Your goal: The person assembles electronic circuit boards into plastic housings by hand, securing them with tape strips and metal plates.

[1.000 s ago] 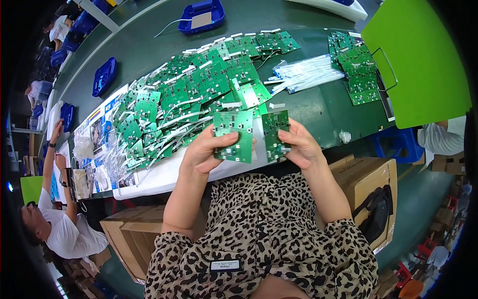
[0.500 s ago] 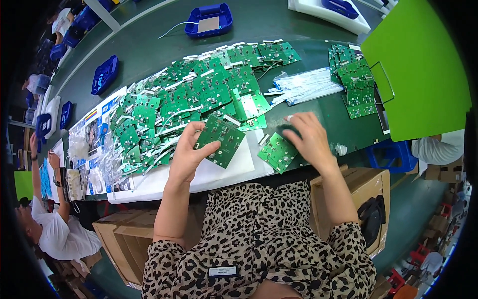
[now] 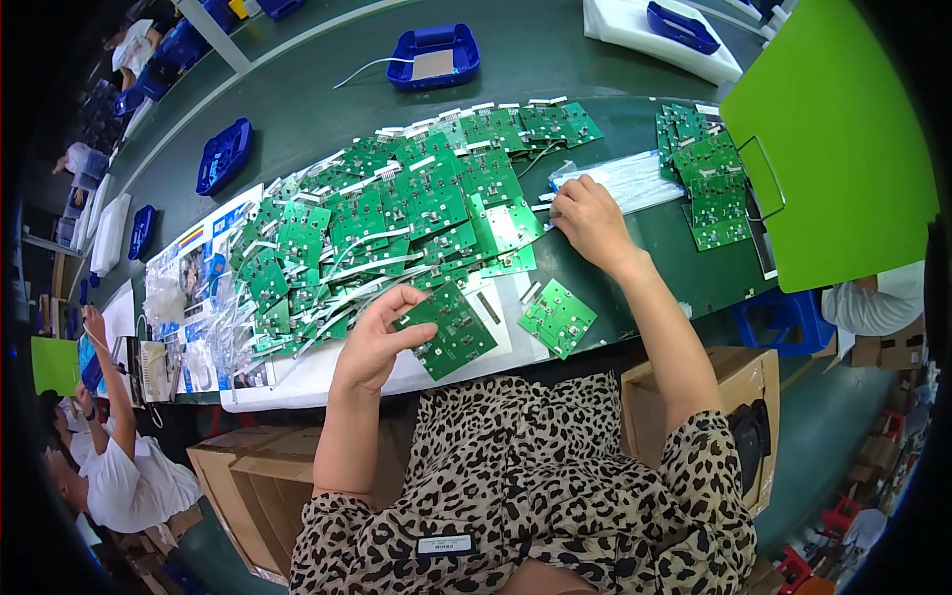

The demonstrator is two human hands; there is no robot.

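Pinched by one edge, a green circuit board is held in my left hand, thumb on top, above the white sheet at the table's near edge. My right hand reaches to the bundle of white flat cables, its fingers closed on the cable ends at the left of the bundle. The fingertips partly hide what they grip. A single lighter green board lies on the table between my two forearms. Many overlapping green boards, with white flat cables among them, cover the table to the left.
More green boards lie at the right beside a bright green panel with a metal handle. Blue trays stand on the far surface. Plastic bags lie at the left, where a co-worker sits. Cardboard boxes are below the table.
My right hand has moved away from the lone board, up to the flat cables, and its fingers have closed. My left hand still holds its board, now slightly lower and turned.
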